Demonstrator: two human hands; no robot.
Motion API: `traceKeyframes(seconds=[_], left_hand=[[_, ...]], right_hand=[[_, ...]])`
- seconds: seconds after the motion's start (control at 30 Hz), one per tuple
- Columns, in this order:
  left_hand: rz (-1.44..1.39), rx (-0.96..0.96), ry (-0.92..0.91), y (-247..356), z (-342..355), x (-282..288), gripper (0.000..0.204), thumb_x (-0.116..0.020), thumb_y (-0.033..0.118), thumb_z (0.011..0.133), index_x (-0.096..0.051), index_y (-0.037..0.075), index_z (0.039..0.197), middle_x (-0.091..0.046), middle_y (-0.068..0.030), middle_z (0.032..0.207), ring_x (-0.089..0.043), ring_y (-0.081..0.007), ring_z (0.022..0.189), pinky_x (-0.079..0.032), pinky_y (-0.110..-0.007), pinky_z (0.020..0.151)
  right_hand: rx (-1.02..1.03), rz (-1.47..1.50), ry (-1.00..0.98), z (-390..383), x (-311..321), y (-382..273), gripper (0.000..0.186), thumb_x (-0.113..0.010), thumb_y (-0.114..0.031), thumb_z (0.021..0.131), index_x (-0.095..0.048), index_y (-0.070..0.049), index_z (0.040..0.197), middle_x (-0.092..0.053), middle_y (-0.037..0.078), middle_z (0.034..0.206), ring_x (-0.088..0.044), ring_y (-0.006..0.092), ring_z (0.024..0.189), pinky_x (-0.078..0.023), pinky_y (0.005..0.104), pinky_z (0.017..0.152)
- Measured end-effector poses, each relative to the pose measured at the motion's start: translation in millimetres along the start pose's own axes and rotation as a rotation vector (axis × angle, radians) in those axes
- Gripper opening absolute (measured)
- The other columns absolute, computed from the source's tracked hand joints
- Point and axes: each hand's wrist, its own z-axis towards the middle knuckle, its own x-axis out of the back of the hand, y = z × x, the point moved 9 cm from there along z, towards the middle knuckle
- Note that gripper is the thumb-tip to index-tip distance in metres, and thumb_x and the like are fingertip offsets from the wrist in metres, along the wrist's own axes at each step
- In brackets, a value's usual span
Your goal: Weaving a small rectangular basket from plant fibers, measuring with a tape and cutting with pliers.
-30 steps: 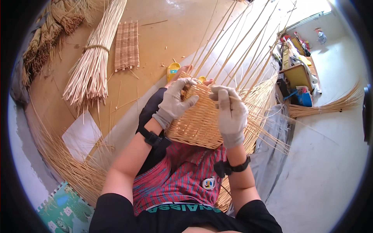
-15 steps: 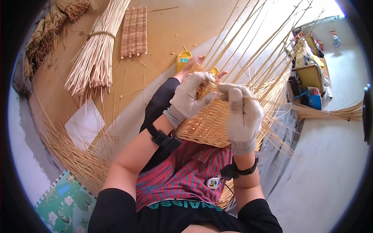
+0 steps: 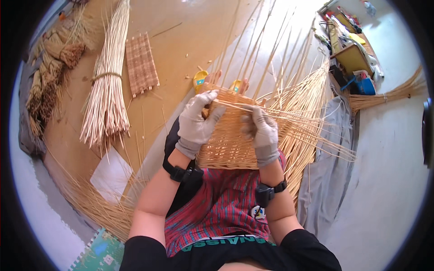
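Note:
A half-woven wicker basket (image 3: 228,151) rests on my lap over red striped cloth (image 3: 212,198), long upright stakes rising from its far edge. My left hand (image 3: 197,118), in a pale grey-white glove, grips the basket's upper left rim, thumb on the near face. My gloved right hand (image 3: 262,133) is closed on thin strands (image 3: 280,113) at the right of the weave; its curled fingers lie close against the basket, and several strand ends trail out to the right.
Pale reed bundles (image 3: 104,104) lie left and behind the basket's right (image 3: 307,99). A woven panel (image 3: 142,63), yellow slippers (image 3: 199,83) and white sheet (image 3: 110,176) lie on the floor. A cluttered shelf (image 3: 350,61) stands at right; grey cloth (image 3: 330,167) lies below it.
My right hand has lowered and turned inward, bringing the strands across the weave below the rim. My left hand stays on the rim. The camera view has shifted.

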Motion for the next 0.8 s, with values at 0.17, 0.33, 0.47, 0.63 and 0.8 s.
traceKeyframes(seconds=[0.17,0.33,0.47,0.63,0.8], left_hand=[[0.046,0.031,0.018,4,3,-1,0.040,-0.085,0.007,0.090,-0.072,0.008,0.128,-0.071,-0.0098,0.128,-0.068,-0.0194,0.106,-0.057,-0.030,0.085],[0.400,-0.221,0.065,40,-2,0,0.042,-0.086,0.005,0.087,-0.077,0.009,0.128,-0.072,-0.0132,0.125,-0.069,-0.0281,0.114,-0.058,-0.037,0.095],[0.608,-0.265,0.047,56,0,-4,0.044,-0.084,0.007,0.087,-0.077,0.012,0.129,-0.073,-0.0089,0.122,-0.069,-0.0274,0.109,-0.058,-0.038,0.092],[0.567,-0.185,-0.062,50,15,-5,0.041,-0.083,0.000,0.085,-0.078,0.011,0.125,-0.069,-0.0055,0.105,-0.067,-0.0245,0.097,-0.057,-0.037,0.085],[0.576,-0.145,-0.102,41,31,-11,0.032,-0.081,-0.002,0.087,-0.078,0.006,0.118,-0.062,-0.0075,0.101,-0.064,-0.0213,0.092,-0.055,-0.034,0.082]], right_hand=[[0.020,0.006,0.011,5,4,9,0.033,-0.066,-0.036,0.108,-0.080,-0.008,0.119,-0.077,0.003,0.090,-0.066,0.0080,0.057,-0.047,0.0215,0.048],[0.424,-0.474,0.020,14,-37,-57,0.031,-0.064,-0.021,0.107,-0.070,-0.004,0.133,-0.077,0.010,0.104,-0.072,0.0139,0.070,-0.056,0.0288,0.061],[0.858,-1.064,0.153,49,-102,-121,0.043,-0.065,-0.010,0.101,-0.064,-0.012,0.144,-0.074,0.017,0.111,-0.074,0.0228,0.098,-0.058,0.0364,0.084],[0.498,-0.315,0.008,42,-29,-100,0.045,-0.069,-0.008,0.099,-0.064,-0.013,0.144,-0.075,0.019,0.108,-0.076,0.0325,0.099,-0.060,0.0436,0.090],[0.596,-0.475,0.086,-40,2,-69,0.038,-0.069,-0.020,0.102,-0.070,-0.016,0.140,-0.076,0.012,0.122,-0.072,0.0191,0.115,-0.057,0.0316,0.096]])
